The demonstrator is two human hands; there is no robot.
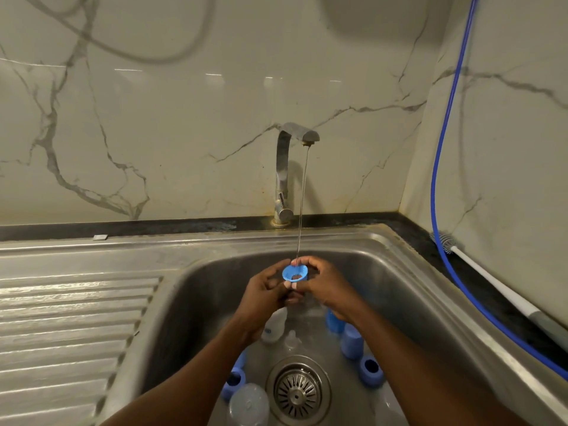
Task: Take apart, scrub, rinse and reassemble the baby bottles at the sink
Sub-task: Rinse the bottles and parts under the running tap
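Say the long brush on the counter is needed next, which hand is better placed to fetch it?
Right, probably. The brush lies on the counter right of the sink, nearer the right hand. Both hands pinch the blue ring under the stream, so the left hand could hold it alone.

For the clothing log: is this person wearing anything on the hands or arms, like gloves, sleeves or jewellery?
Nothing shows. The left hand and right hand are ungloved; the left forearm and right forearm are bare to the frame edge, with no sleeve, watch or bracelet. A thin ring could be too small to see.
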